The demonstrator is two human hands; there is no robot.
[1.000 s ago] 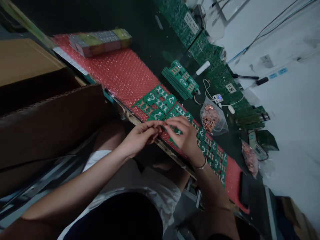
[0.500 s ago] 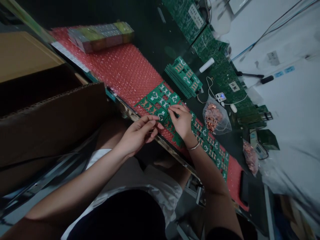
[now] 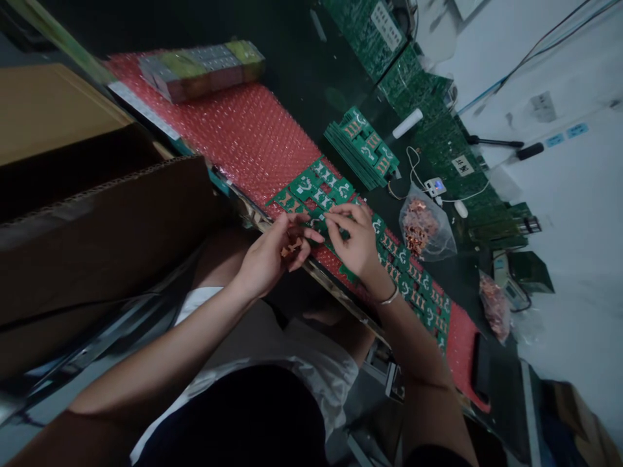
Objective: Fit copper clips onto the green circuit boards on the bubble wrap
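My left hand (image 3: 270, 256) is palm up with curled fingers, cupping a few small copper pieces (image 3: 292, 248). It hovers at the bench's near edge, beside a row of green circuit boards (image 3: 305, 186) laid out on red bubble wrap. Thumb and forefinger of my right hand (image 3: 356, 243) are pinched together just above the boards, close to the left fingertips. Whatever that pinch holds is too small to make out. Copper-coloured strips show on many boards (image 3: 418, 298) to the right; my hands hide part of the row.
Behind the row stand a stack of green boards (image 3: 363, 148), a clear bag of copper pieces (image 3: 421, 224) and a white cylinder (image 3: 407, 123). A wrapped bundle (image 3: 204, 70) lies on the red bubble wrap (image 3: 243, 130). An open cardboard box (image 3: 111, 194) is at left, a dark phone-like object (image 3: 481, 366) at right.
My left hand has turned its palm upward, bringing copper pieces into sight. My right hand's pinched fingertips have shifted slightly left and down. The whole view has moved a little.
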